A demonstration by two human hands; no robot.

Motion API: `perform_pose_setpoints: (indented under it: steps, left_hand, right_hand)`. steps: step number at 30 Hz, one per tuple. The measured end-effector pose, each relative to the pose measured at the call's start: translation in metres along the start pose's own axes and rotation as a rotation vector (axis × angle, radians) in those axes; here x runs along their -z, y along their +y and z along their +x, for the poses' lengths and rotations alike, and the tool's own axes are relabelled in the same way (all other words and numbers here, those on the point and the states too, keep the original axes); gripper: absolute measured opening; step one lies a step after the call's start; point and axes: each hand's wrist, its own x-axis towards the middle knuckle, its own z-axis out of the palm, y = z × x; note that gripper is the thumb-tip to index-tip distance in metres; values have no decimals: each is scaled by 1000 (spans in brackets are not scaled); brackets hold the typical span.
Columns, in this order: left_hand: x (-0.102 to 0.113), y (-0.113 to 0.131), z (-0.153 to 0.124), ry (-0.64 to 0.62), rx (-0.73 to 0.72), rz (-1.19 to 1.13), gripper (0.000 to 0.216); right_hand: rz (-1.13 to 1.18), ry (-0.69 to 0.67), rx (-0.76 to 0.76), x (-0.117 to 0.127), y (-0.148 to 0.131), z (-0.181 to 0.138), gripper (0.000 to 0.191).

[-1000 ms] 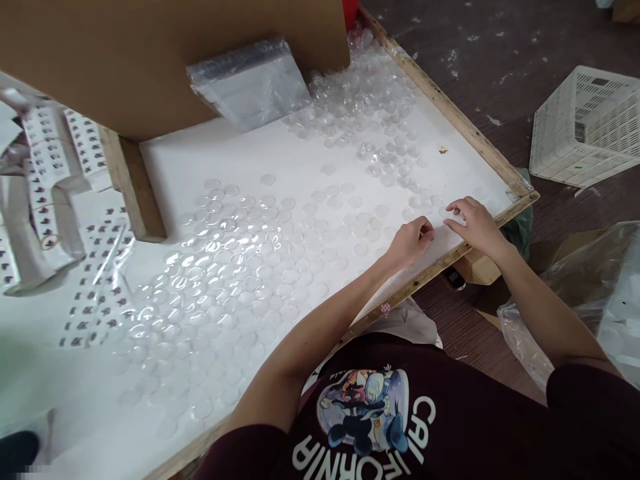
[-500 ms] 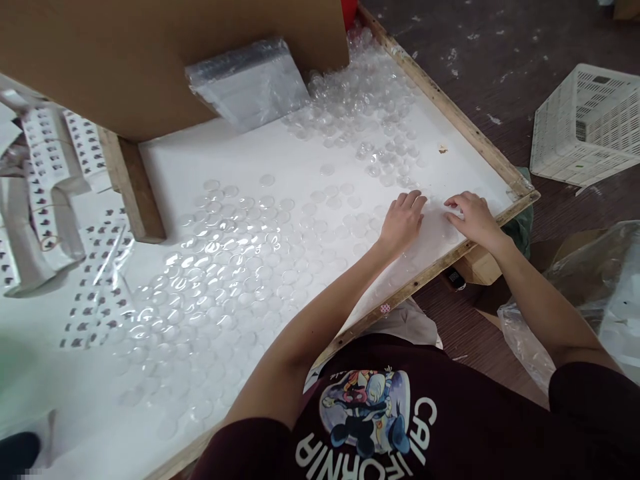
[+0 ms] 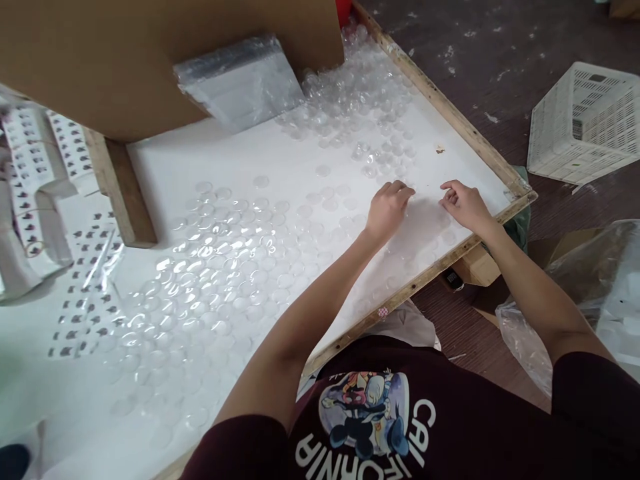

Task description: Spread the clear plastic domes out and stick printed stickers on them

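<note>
My left hand (image 3: 389,211) is over the white tabletop (image 3: 165,157), its fingers drawn together; anything in them is too small or clear to make out. To its right, my right hand (image 3: 466,204) has thumb and fingers curled into a pinch, and I cannot see what they hold. Clear round discs (image 3: 250,267) lie spread flat across the table left of my hands. Beyond my hands sits a dense heap of similar clear pieces (image 3: 350,93). A few faint discs lie below my hands, near the front edge.
A wooden rim (image 3: 430,83) borders the table. Against a brown cardboard panel (image 3: 125,60) leans a clear plastic packet (image 3: 245,83). Printed sticker sheets (image 3: 90,280) and a wooden block (image 3: 131,200) are at left. A white plastic crate (image 3: 555,133) stands on the floor at right.
My left hand has shifted left and its fingers have closed together. My right hand's fingers have curled in from a more open pose. The view has shifted slightly.
</note>
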Motion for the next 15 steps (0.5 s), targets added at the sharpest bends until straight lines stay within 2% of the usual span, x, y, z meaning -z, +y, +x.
perform_pose_setpoints:
  steps: [2, 4, 9, 15]
  left_hand:
    - [8, -9, -7, 31, 83, -70, 35]
    - [13, -18, -13, 33, 148, -137, 34]
    - [11, -27, -18, -24, 153, -211, 34]
    - [13, -28, -23, -93, 105, -152, 38]
  right_hand:
    - [-60, 72, 10, 3, -1, -2, 28]
    - [-84, 78, 85, 2, -9, -6, 24]
    - [-10, -123, 296, -13, -40, -19, 17]
    - [-92, -143, 260, -9, -44, -25, 14]
